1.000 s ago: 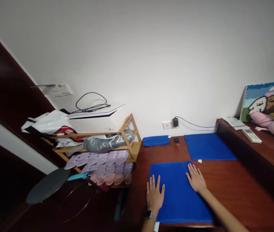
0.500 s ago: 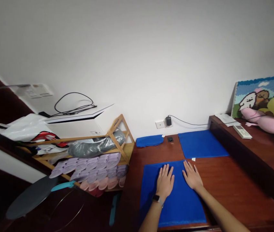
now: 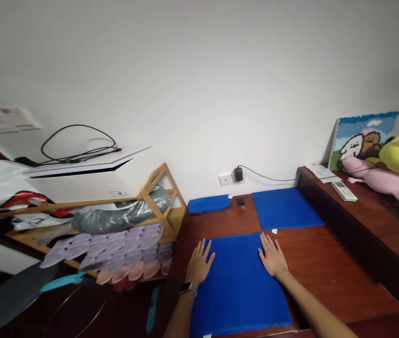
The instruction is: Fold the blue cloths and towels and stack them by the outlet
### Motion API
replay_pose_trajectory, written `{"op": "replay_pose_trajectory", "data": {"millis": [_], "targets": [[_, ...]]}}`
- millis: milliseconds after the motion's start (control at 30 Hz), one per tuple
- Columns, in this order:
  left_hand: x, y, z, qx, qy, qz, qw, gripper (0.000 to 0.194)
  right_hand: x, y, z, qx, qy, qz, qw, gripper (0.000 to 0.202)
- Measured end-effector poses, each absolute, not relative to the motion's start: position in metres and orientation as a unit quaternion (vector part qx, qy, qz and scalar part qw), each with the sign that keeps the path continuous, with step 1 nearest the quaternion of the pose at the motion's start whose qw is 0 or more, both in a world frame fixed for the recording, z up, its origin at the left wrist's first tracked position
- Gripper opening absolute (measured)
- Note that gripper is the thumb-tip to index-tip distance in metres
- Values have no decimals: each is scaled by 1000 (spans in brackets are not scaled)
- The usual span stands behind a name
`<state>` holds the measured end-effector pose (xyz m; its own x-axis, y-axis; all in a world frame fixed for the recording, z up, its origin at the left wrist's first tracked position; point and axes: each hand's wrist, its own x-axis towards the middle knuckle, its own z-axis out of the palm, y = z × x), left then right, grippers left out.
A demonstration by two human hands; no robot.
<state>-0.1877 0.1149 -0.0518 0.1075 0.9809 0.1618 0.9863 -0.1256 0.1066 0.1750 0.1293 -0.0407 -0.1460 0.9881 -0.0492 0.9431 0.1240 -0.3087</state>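
A blue cloth (image 3: 238,286) lies spread flat on the reddish-brown wooden tabletop (image 3: 336,267) in front of me. My left hand (image 3: 199,265) rests palm down at its upper left corner, fingers stretched out, with a watch on the wrist. At the upper right corner my right hand (image 3: 272,256) lies flat, fingers a little apart. Neither hand grips anything. Behind, against the wall, are a second flat blue cloth (image 3: 286,209) on the right and a smaller folded blue cloth (image 3: 209,204) on the left. White tags stick out from the cloths.
Left of the table stands a wooden rack (image 3: 176,220) with slippers (image 3: 125,249) and a white box (image 3: 87,180). A black plug (image 3: 239,174) sits in the wall socket. On the raised right ledge are a remote (image 3: 343,191), a pink plush toy (image 3: 379,176) and a picture (image 3: 361,138).
My left hand has slid left from the middle of the near cloth to its upper left corner. The right hand stays at the upper right corner. The view has turned slightly right.
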Motion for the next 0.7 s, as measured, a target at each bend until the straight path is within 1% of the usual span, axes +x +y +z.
{"op": "replay_pose_trajectory", "data": {"millis": [100, 267, 433, 500, 567, 700], "targets": [[-193, 113, -52, -739, -665, -103, 27, 62, 174, 134, -39, -659, -736, 135, 69, 70], [-185, 109, -50, -734, -670, -98, 41, 61, 169, 146, -32, -641, -752, 126, 92, 69], [-185, 108, -43, -739, -665, -84, 62, 61, 165, 148, -37, -640, -753, 130, 82, 70], [-165, 111, -35, -748, -654, -93, 70, 60, 165, 148, -39, -641, -752, 129, 81, 70], [-125, 117, -26, -768, -627, -113, 65, 59, 166, 149, -40, -641, -752, 127, 81, 69], [-25, 132, -22, -814, -563, -141, -1, 59, 168, 150, -43, -636, -758, 125, 74, 69]]}}
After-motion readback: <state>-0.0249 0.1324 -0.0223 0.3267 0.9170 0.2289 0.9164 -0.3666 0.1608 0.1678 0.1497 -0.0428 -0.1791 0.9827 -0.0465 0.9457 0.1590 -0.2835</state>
